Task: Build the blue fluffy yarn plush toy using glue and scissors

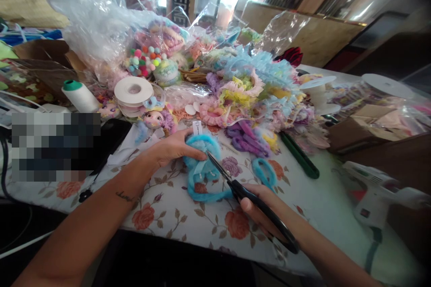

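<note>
My left hand (177,149) is closed on a fluffy light-blue craft piece (203,143), thumb on top, with a small white printed tag (197,127) standing out behind it. A pale ribbon bow with pearl-like beads hangs on its near side. From the piece a blue fuzzy strip (210,197) loops over the flowered tablecloth. My right hand (259,206) grips black-handled scissors (247,190), their blades pointing up and left. The blade tips are at the blue piece, close to my left thumb; whether they cut into it I cannot tell. A separate blue fuzzy loop (264,172) lies to the right.
Behind my hands rises a pile of ruffled trims (249,85), pompoms (144,60) and plastic wrap. A ribbon spool (134,91), thread cone (80,96) and doll-face piece (156,119) stand left. At right lie a green cutter (299,154), a glue gun (368,193) and a cardboard box (367,128).
</note>
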{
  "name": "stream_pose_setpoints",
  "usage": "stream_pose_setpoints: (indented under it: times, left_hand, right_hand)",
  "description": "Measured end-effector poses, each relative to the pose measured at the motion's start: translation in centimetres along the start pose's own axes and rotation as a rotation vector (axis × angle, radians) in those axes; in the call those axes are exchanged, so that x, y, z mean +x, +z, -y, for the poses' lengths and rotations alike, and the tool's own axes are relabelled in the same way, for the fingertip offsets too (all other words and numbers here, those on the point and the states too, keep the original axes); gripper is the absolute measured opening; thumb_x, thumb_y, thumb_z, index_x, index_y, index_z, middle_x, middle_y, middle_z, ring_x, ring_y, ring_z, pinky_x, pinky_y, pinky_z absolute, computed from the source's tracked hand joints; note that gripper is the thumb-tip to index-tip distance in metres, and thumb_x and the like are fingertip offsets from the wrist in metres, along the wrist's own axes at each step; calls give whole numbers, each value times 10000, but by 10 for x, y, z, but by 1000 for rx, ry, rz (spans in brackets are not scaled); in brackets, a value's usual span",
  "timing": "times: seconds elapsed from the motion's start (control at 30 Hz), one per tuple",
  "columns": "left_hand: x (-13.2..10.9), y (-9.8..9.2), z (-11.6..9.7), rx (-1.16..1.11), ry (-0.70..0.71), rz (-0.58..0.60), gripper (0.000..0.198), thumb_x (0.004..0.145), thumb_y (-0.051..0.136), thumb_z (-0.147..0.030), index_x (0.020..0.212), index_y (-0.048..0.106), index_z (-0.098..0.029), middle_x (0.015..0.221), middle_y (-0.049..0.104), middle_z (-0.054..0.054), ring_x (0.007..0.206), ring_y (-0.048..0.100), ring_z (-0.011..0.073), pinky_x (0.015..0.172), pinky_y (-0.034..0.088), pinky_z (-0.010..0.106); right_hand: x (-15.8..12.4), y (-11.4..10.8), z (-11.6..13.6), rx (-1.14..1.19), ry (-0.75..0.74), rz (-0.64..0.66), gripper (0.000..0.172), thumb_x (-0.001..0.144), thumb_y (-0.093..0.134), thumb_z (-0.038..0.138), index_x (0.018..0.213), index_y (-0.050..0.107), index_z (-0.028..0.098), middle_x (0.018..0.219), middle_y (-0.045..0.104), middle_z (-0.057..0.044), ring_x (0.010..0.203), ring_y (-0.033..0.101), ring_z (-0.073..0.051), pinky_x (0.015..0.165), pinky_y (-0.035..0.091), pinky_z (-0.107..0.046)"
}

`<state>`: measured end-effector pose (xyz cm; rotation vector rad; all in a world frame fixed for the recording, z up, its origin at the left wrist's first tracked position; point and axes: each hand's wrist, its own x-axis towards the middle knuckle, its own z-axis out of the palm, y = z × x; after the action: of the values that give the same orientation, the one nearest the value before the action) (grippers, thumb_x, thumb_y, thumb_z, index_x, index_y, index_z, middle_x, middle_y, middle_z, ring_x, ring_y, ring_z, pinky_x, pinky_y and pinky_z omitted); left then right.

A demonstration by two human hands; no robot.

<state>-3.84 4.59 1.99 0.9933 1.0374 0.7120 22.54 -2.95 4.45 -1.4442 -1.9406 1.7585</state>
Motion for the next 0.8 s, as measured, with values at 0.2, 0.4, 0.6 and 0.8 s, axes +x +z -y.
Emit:
stream_pose_setpoints:
  times: [0.2, 0.4, 0.6, 0.8]
  left_hand:
    - [-1, 3, 0, -17, 33, -6, 764, 447, 990, -150, 1152, 699, -201, 981, 800, 85, 986, 754, 316, 819, 612, 402]
    - [0, 3, 0, -33, 44, -14, 745, 421, 990, -121, 1112, 721, -195, 950, 804, 95, 951, 757, 314, 769, 611, 382]
    - [1, 3, 0, -59, 41, 1, 738, 397, 979, -82, 1080, 727, -200, 945, 798, 95, 948, 758, 331, 759, 614, 392]
    - [1, 1, 2, -185, 55, -91, 654, 439, 1002, -178, 1018, 700, -205, 984, 785, 100, 879, 756, 284, 701, 617, 355]
  right_hand:
    - [-7, 4, 4, 14, -4, -63, 653, 807, 502, 882, 712, 436, 240, 494, 396, 73, 403, 369, -93, 392, 265, -236]
    - [0, 2, -4, -48, -72, -59, 701, 763, 463, 938, 660, 365, 251, 498, 383, 53, 446, 360, -108, 397, 226, -244]
    - [3, -2, -10, -32, -102, -16, 669, 815, 456, 899, 683, 396, 245, 470, 381, 65, 407, 337, -96, 403, 218, -249]
    - [-20, -23, -6, 18, -100, -221, 689, 753, 486, 927, 746, 496, 238, 471, 411, 65, 401, 329, -107, 404, 270, -247]
